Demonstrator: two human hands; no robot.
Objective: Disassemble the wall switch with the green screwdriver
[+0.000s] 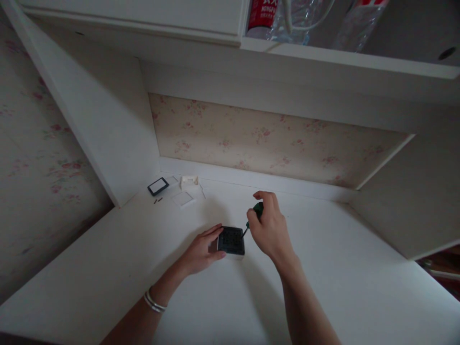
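L hand (199, 251), part-open, had thumb and fingers braced round the left side of a black-faced box (231, 241); R hand (270, 232) was curled round a green-handled screwdriver (258, 209). Box sat approx. mid-worktop (323, 258), face up, squarish, no clear long axis; driver slanted down-left to its R side. Near back-left corner lay a white frame (183, 199) and dark-rimmed panel (158, 186), prob. already removed; box's black face still on, prob. left to do.

room to pass: surface (345, 268), lower right | in the way: high shelf (341, 58), upper right; tall board (100, 110), upper left; little white block (189, 183), left of middle; black box (231, 240), lower middle
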